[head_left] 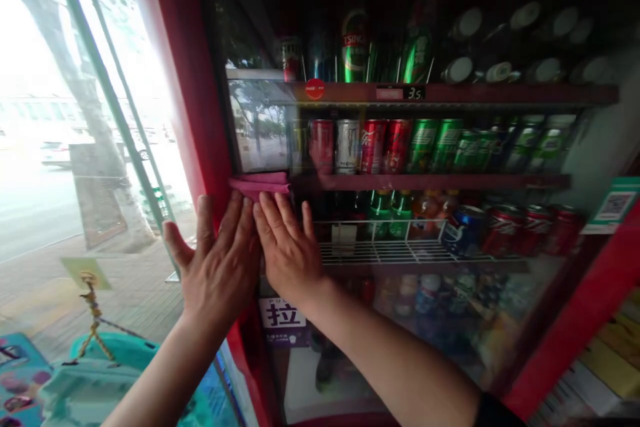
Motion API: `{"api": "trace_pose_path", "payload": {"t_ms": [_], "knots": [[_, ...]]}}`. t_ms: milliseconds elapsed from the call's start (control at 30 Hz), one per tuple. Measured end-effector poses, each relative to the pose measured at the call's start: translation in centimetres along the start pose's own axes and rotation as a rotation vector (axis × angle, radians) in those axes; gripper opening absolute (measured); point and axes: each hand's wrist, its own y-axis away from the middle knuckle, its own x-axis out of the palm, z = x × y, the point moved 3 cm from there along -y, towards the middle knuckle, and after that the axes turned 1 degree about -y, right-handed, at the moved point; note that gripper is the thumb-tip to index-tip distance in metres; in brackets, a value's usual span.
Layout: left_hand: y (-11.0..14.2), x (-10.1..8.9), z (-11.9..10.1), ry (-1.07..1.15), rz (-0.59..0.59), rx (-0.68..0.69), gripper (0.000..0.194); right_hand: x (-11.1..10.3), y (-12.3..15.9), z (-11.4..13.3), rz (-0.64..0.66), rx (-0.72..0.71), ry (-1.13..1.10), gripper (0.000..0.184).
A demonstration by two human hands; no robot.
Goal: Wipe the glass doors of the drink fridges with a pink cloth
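A folded pink cloth (261, 183) lies against the glass door (260, 127) of a red-framed drinks fridge, near the door's left edge. My left hand (220, 260) is open, its fingers spread and pointing up, over the red frame and the edge of the glass. Beside it, my right hand (290, 247) lies flat on the glass with its fingers stretched out. Fingertips of both hands reach the cloth's lower edge; how much cloth is under the palms is hidden. The two hands touch or nearly touch.
Cans (373, 147) and bottles stand on shelves behind the glass. Below my right hand is a white and purple door sticker (283, 320). To the left, a turquoise item (115, 347) with a rope stands near a window onto the street. Boxes (605, 360) are at lower right.
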Motion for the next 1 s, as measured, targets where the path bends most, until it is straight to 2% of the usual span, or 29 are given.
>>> {"api": "trace_pose_path", "payload": {"t_ms": [100, 233, 433, 600, 800, 1000], "knots": [[0.7, 1.0, -1.2, -0.043, -0.001, -0.006, 0.074, -0.3, 1.1, -1.0, 0.009, -0.033, 0.011, 0.059], [1.0, 2.8, -4.1, -0.024, 0.018, -0.007, 0.079, -1.8, 3.1, -3.6, 0.029, -0.036, 0.052, 0.059], [0.7, 4.9, -10.0, 0.014, -0.023, 0.009, 0.084, -4.8, 6.1, -8.5, 0.091, -0.018, 0.098, 0.062], [0.0, 6.0, -15.4, 0.026, -0.052, 0.028, 0.084, -7.5, 8.6, -12.8, 0.086, 0.000, 0.120, 0.061], [-1.1, 7.3, -21.1, 0.024, -0.031, 0.048, 0.083, -10.4, 11.3, -17.7, 0.077, 0.026, 0.149, 0.061], [-2.0, 8.3, -26.0, 0.054, 0.021, 0.069, 0.084, -12.9, 13.7, -21.8, 0.094, 0.066, 0.153, 0.060]]}}
